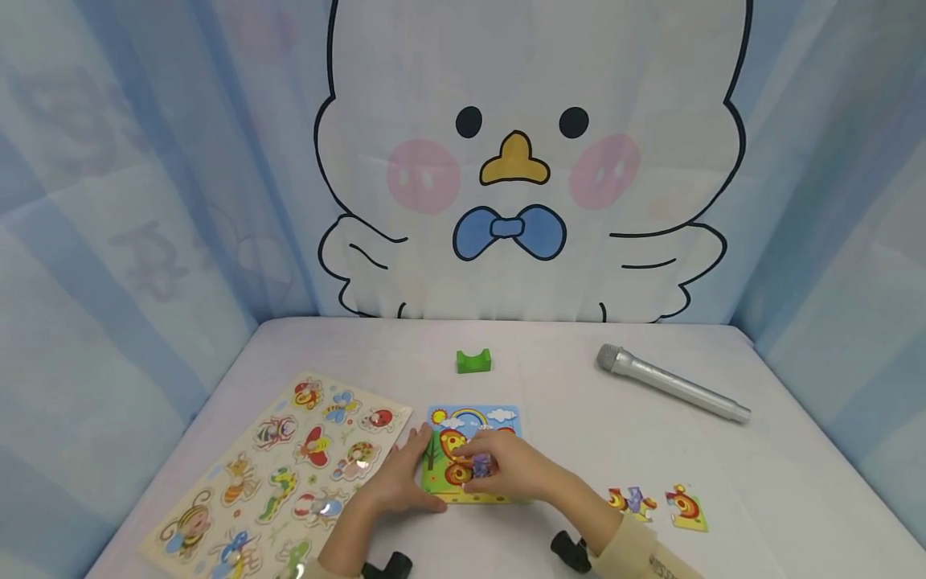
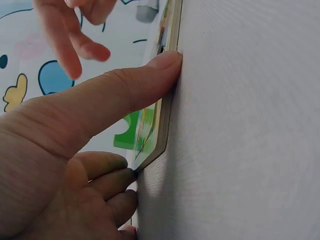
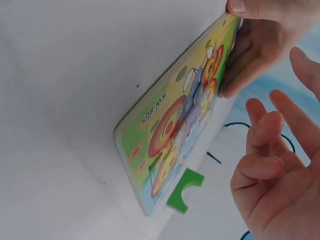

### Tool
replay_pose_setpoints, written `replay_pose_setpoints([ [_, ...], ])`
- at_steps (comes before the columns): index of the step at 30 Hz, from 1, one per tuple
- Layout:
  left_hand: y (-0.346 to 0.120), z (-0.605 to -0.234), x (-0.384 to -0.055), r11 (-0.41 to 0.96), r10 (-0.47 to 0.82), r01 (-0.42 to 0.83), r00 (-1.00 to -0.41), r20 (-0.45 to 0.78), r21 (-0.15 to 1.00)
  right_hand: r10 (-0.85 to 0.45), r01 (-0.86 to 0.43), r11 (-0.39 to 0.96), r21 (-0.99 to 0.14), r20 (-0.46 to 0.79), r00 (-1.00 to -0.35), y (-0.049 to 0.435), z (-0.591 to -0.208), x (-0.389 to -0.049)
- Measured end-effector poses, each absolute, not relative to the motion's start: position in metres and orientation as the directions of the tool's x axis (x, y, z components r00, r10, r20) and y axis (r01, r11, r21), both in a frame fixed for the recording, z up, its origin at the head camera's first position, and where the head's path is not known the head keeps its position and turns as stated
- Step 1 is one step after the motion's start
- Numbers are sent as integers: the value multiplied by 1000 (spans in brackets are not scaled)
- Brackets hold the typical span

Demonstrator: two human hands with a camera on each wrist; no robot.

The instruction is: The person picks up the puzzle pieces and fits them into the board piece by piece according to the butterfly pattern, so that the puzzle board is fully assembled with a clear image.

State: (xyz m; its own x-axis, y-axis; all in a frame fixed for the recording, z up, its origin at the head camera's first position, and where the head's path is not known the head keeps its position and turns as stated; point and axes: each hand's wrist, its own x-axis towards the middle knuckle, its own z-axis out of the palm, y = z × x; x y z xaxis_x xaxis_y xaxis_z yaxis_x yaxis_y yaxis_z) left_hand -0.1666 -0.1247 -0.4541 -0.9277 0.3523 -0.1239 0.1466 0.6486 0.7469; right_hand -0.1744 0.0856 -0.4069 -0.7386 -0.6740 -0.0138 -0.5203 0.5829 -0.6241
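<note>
A small butterfly jigsaw board point(image 1: 470, 416), with a rainbow along its far side, lies flat on the table. My left hand point(image 1: 396, 481) holds its near left corner. In the left wrist view the thumb point(image 2: 135, 85) presses the near edge, while the fingers point(image 2: 112, 187) bend against the left side. Over the board hovers my right hand point(image 1: 515, 468). The right wrist view shows that hand's fingers point(image 3: 265, 130) loosely bent, apart from the board, with nothing between them. Part of the butterfly picture is hidden under it in the head view.
Two loose jigsaw pieces, one with purple point(image 1: 633, 503) and one orange and green point(image 1: 686, 508), lie at the right. A large insect puzzle board point(image 1: 278, 474) covers the left. Behind are a green block point(image 1: 473, 362) and a silver microphone point(image 1: 673, 383).
</note>
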Motion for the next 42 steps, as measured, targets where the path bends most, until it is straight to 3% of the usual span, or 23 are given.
replay_pose_setpoints([
  [16, -123, -457, -167, 652, 336, 127, -932, -135, 747, -604, -464, 489, -738, 97, -791, 134, -400, -155],
  [30, -123, -457, -168, 651, 349, 147, -929, -122, 745, -472, -418, 542, -729, 148, -869, 201, -414, -136],
  [42, -123, -455, -167, 644, 343, 143, -932, -117, 751, -399, -425, 589, -687, 210, -893, 250, -428, -124],
])
